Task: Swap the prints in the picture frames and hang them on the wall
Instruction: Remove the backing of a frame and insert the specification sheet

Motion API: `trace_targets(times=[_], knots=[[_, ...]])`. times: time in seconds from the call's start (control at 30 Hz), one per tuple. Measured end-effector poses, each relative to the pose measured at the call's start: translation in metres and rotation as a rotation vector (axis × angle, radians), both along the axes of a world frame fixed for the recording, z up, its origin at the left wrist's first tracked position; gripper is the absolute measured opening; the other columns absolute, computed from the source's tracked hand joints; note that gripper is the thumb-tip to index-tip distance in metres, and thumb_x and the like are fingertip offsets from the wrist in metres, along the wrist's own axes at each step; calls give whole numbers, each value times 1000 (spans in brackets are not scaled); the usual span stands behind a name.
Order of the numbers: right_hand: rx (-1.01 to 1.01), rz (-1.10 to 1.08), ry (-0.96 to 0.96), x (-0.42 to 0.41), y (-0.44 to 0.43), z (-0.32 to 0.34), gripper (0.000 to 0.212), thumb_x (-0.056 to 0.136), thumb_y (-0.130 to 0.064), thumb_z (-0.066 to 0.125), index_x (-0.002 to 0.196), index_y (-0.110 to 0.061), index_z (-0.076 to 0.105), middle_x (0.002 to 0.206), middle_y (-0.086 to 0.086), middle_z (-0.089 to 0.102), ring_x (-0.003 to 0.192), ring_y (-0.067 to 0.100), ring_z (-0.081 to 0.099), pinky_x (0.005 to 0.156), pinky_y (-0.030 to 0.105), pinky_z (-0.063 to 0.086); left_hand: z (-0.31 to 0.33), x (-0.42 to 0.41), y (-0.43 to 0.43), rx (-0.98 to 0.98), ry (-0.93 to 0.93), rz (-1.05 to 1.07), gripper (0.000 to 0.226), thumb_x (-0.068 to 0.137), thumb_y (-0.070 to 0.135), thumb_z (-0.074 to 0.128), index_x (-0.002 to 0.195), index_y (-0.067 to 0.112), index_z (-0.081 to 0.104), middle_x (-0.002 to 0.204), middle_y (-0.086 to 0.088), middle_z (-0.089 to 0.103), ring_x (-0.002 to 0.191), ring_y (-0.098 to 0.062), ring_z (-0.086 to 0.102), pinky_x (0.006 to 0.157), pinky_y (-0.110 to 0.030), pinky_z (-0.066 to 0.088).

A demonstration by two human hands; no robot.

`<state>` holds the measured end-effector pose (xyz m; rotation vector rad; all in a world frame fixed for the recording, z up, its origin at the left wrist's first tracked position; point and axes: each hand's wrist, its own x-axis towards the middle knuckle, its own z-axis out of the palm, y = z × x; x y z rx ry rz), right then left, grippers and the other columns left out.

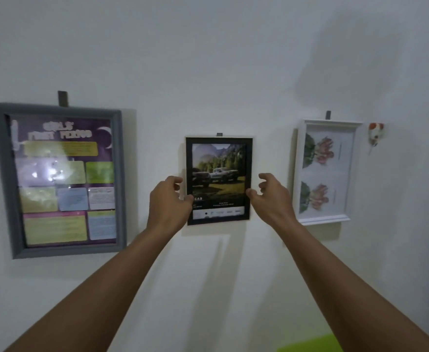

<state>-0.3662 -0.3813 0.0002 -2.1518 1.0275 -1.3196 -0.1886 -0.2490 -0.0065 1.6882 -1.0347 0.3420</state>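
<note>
A small black frame [248, 158] with a print of trucks before mountains hangs at the middle of the white wall, under a small hook [219, 134]. My left hand [169, 201] grips its left edge, thumb on the front. My right hand [272, 196] holds the right edge with the thumb tip on the frame and the fingers curled beside it. To the left hangs a large grey frame [2, 174] with a purple poster. To the right hangs a white frame [300, 174] with a flower print.
Dark hooks show above the grey frame [62, 98] and the white frame [328, 114]. A small orange and white ornament [375, 134] sticks to the wall right of the white frame. A lime green surface [312, 344] shows at the bottom right.
</note>
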Motion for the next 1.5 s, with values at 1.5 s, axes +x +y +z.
trace_targets(times=[1.5], knots=[[402,484,13,-96,162,-197,69,91,-7,68,141,-43,39,103,16,61,78,20,65,79,43,57,-179,-87,214,149,628,-305,69,93,-5,50,140,45,41,106,-5,61,90,-20,66,70,-38,60]])
